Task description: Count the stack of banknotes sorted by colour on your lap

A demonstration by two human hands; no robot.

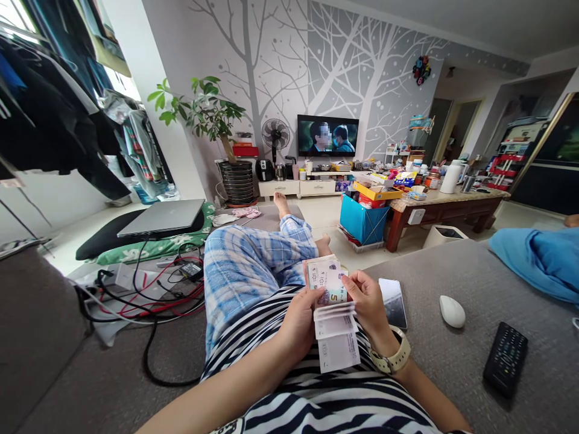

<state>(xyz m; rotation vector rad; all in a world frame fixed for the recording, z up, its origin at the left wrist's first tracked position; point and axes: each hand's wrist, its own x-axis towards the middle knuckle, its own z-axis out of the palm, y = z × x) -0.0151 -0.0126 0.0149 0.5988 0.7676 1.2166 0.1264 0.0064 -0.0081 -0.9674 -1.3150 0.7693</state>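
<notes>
A stack of banknotes (323, 274) is held above my lap, its top note showing a 5. My left hand (301, 319) grips the stack at its left edge, thumb lying across the notes. On the other side my right hand (367, 301) pinches the right edge between thumb and fingers. Several notes (337, 346) fold over and hang down toward me between the two hands, over my striped shirt. Just beyond my right wrist, which wears a pale watch (398, 355), a phone (392, 301) lies on the sofa.
Right of me on the grey sofa (434, 386) lie a white mouse (452, 311), a black remote (505, 360) and blue cloth (538, 259). To my left are tangled cables (154, 295) and a closed laptop (163, 217). A cluttered table (452, 202) and blue bin (362, 222) stand ahead.
</notes>
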